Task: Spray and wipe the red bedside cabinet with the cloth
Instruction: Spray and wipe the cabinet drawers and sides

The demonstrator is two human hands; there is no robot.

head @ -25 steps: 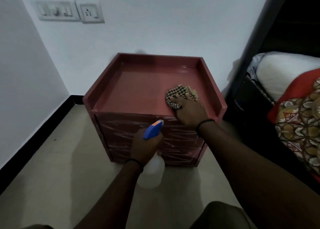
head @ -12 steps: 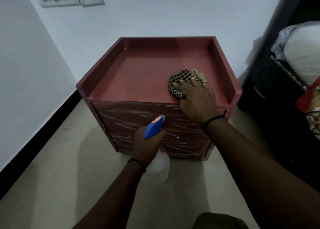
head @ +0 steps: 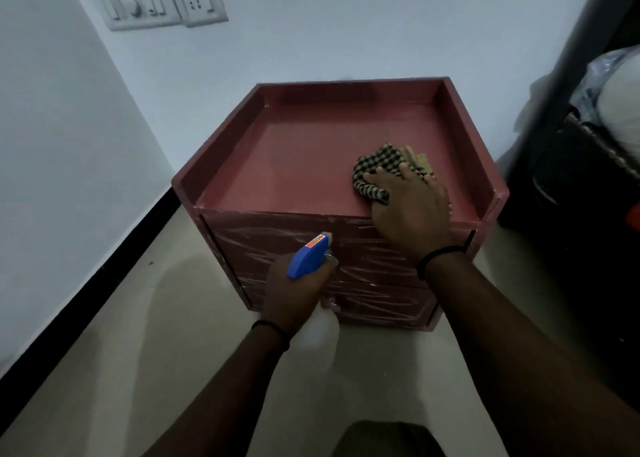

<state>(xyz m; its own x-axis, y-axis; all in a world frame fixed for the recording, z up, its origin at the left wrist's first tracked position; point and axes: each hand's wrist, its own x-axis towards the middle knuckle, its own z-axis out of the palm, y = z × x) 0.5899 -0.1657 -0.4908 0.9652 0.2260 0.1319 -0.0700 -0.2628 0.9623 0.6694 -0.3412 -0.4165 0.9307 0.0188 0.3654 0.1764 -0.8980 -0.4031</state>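
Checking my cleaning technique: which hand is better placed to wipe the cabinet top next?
Right. The right hand already presses the checked cloth on the cabinet top; the left hand holds the spray bottle lower, in front.

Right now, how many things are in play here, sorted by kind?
Cabinets: 1, the red bedside cabinet
Cloths: 1, the checked cloth
Spray bottles: 1, the spray bottle
Wall switch plates: 2
Total: 5

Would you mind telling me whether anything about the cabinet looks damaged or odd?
Yes: the red cabinet's drawer front is covered in wrinkled clear plastic wrap, apparently packaging left on. Otherwise nothing looks spilled or broken.
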